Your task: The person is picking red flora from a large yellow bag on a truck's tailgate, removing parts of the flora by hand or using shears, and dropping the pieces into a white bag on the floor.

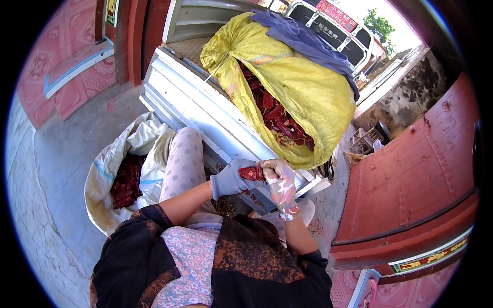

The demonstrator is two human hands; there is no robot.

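In front of my lap, my left hand (228, 178), in a grey glove, is closed around a dried red chili pepper (251, 173). The pepper's right end meets the pinched fingers of my right hand (281, 182), which wears a pale camouflage-patterned glove. Just beyond both hands, a large yellow woven sack (313, 97) lies on its side with a long slit open. Many dark red chili peppers (272, 110) show through that slit. By my left leg stands an open white woven sack (97, 177) with red peppers (128, 179) inside.
The yellow sack rests on the bed of a small white truck (205, 108), whose side edge runs close to my knees. A blue cloth (303, 31) drapes over the sack. To the right is a red metal door (411, 169); a small wooden stool (363, 141) stands behind it.
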